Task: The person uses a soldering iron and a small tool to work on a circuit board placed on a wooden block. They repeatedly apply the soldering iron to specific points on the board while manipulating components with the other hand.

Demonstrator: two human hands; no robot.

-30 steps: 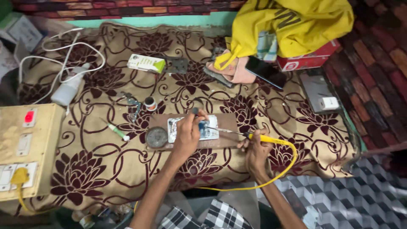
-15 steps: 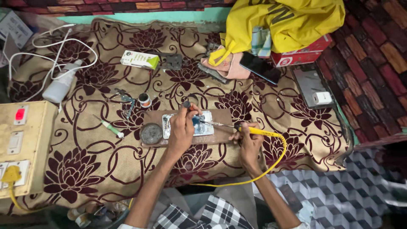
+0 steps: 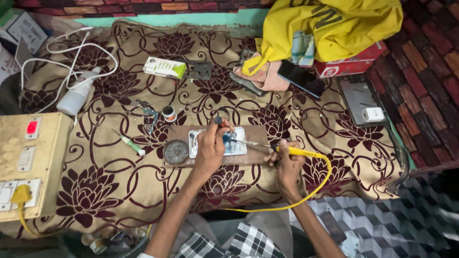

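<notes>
Packages: a flat white box with a green end lies far left of centre on the patterned cloth; a red carton with a white label sits far right, half under a yellow bag.
Switch box: a cream box at the left edge carries a red rocker switch, pale switches and a yellow plug near its front.
Other items: a dark phone lies beside the red carton; a white bottle with white cable lies far left; a small green-handled screwdriver lies left of the work board.
Work piece: a silvery, flat circuit board with a blue patch lies on a brown board at mid-table, next to a round grey tin.
Left hand: closed, pinching a small dark-tipped tool, resting over the left part of the circuit board.
Right hand: closed around the yellow-handled soldering iron, just right of the circuit board; the iron's metal tip reaches the board's right edge.
Cord: the iron's yellow cable loops near the table's front edge.
</notes>
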